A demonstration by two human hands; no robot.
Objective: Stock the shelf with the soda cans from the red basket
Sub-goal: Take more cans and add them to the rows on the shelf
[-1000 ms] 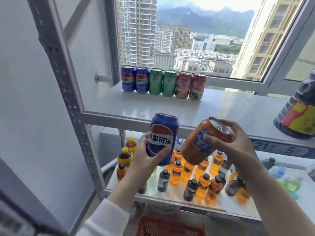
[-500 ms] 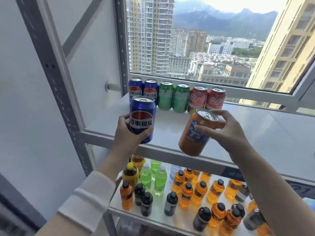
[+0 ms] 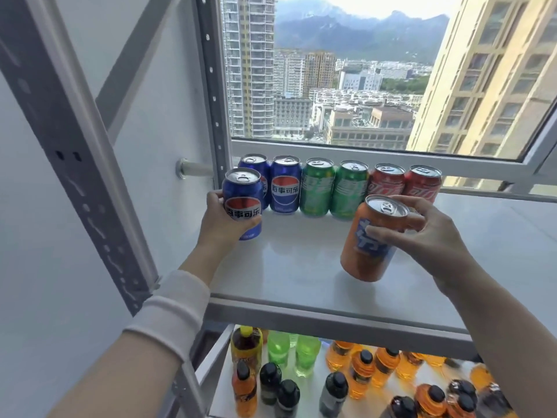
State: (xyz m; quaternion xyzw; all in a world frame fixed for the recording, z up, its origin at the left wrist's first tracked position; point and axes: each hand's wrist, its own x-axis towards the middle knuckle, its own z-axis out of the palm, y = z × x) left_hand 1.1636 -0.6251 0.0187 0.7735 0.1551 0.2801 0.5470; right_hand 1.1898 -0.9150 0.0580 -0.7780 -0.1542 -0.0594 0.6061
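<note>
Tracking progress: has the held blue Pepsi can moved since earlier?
Yes: the held blue Pepsi can rose past the shelf front edge toward the can row.

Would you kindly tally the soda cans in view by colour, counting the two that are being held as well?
Blue cans: 3, including the held blue can in the left hand
Green cans: 2
Red cans: 2
Orange can: 1, gripped by the right hand
Total: 8
</note>
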